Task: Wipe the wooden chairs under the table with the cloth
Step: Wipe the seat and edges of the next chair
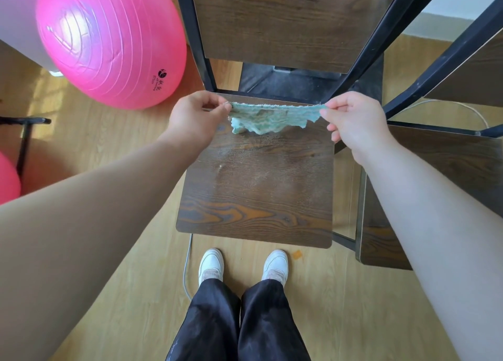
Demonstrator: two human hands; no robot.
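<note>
A pale green cloth [272,117], soiled in spots, is stretched out above the back part of a dark wooden chair seat [255,186]. My left hand [196,117] pinches its left corner. My right hand [356,118] pinches its right corner. The cloth's lower edge hangs crumpled just over the seat. The chair's wooden backrest [283,20] in a black metal frame rises behind the cloth. A second wooden chair [441,164] stands close on the right, partly hidden by my right arm.
A large pink exercise ball [109,39] sits on the wooden floor at the left, with a second pink ball [8,178] at the left edge. A grey cable [187,265] runs by my white shoes [242,265]. Black frame bars [435,56] slant at right.
</note>
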